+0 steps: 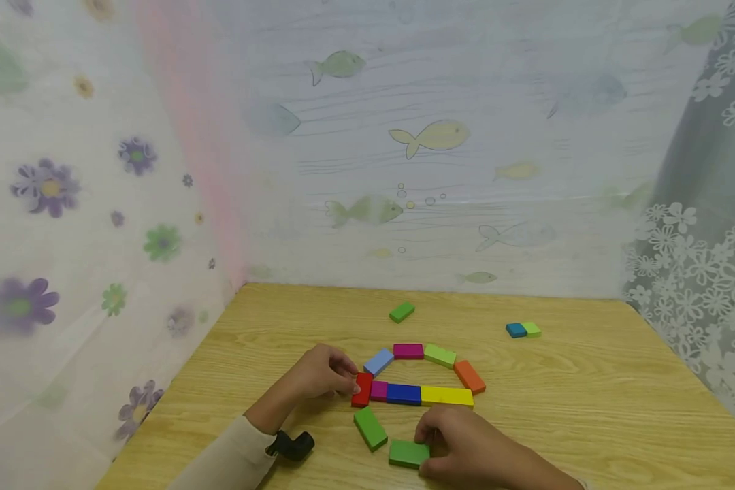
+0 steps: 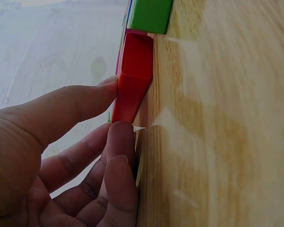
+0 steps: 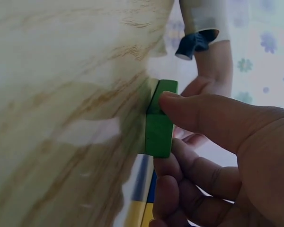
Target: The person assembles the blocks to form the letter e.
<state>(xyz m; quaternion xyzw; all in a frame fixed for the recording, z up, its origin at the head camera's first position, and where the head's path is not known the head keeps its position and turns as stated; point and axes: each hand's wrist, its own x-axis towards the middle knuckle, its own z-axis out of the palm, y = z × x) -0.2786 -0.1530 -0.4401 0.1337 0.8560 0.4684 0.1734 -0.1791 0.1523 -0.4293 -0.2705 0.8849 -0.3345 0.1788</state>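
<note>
My left hand (image 1: 324, 373) holds a red block (image 1: 361, 390), thumb on its upper edge and fingertips at its end in the left wrist view. Beside it, a small magenta block (image 1: 379, 390), a dark blue block (image 1: 403, 394) and a yellow block (image 1: 447, 396) form a straight row. My right hand (image 1: 465, 446) pinches a flat green block (image 1: 407, 453) between thumb and fingers, close to the table. Another green block (image 1: 370, 429) lies slanted between the red block and the held green one.
Above the row curve a light blue block (image 1: 378, 363), a magenta block (image 1: 408, 352), a lime block (image 1: 439, 356) and an orange block (image 1: 469, 377). Farther back on the wooden table (image 1: 588, 408) lie a green block (image 1: 402, 312) and a teal block (image 1: 516, 330) against a lime piece (image 1: 531, 329).
</note>
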